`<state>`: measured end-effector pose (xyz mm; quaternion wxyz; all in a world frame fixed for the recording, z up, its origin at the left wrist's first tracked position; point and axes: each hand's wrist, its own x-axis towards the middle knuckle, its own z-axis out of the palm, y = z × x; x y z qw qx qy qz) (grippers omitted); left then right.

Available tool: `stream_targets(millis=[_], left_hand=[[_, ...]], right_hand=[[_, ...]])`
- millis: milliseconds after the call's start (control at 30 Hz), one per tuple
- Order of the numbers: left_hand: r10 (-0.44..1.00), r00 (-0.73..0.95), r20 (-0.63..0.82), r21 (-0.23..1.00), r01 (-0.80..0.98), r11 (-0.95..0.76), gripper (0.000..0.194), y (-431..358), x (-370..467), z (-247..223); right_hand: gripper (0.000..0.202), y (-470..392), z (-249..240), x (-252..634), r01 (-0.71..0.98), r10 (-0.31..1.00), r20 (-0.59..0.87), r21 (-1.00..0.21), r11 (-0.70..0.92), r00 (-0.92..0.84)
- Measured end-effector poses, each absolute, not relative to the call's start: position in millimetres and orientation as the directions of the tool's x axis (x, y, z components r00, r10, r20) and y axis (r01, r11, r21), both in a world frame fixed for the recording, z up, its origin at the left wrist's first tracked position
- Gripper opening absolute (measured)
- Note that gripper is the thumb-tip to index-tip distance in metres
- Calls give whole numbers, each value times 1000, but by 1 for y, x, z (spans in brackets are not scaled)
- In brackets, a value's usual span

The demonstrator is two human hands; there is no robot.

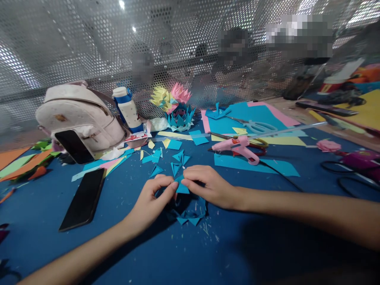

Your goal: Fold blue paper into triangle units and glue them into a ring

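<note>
Between both hands is a small piece of blue paper [182, 187], partly folded at its top edge. My left hand [154, 194] pinches its left side between thumb and forefinger. On the other side, the thumb and fingers of my right hand [209, 186] press on its upper right corner. Below the hands, a ring of folded blue paper points [191, 218] lies on the table, its far part hidden by the hands. Just beyond the fingertips sit several folded blue triangles [175, 169].
A pink glue gun [234, 146] with a black cord lies right of centre, near blue-handled scissors [261, 126]. Two phones, one black one flat [84, 198], are at left. A backpack [77, 114], a bottle [127, 109] and paper flowers [179, 116] stand behind.
</note>
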<state>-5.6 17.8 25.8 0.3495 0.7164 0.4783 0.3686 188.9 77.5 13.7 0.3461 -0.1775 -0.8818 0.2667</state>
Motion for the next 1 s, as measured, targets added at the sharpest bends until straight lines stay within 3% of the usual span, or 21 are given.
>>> stream_targets(millis=[100, 267, 367, 467, 567, 733, 1000], left_hand=[[951, 210, 228, 847, 439, -300, 42, 26, -14, 22], [964, 120, 237, 859, 438, -266, 43, 43, -30, 11], [969, 106, 222, 875, 418, -246, 45, 50, -33, 5], [971, 110, 210, 882, 407, -237, 47, 53, -32, 2], [972, 118, 205, 883, 405, -236, 48, 54, -31, 1], [970, 120, 211, 879, 410, -242, 50, 52, -32, 0], [968, 136, 212, 878, 409, -250, 51, 51, -32, -1]], right_hand=[[39, 79, 22, 201, 166, 534, 429, -647, 744, -728], [47, 78, 29, 250, 396, 686, 237, -669, 628, -688], [47, 82, 27, 290, 571, 746, 101, -579, 582, -658], [42, 92, 25, 324, 751, 859, 135, -431, 500, -494], [43, 104, 25, 343, 861, 934, 181, -365, 354, -307], [37, 122, 25, 338, 922, 957, 199, -283, 265, -214], [23, 134, 21, 317, 834, 932, 152, -416, 362, -329]])
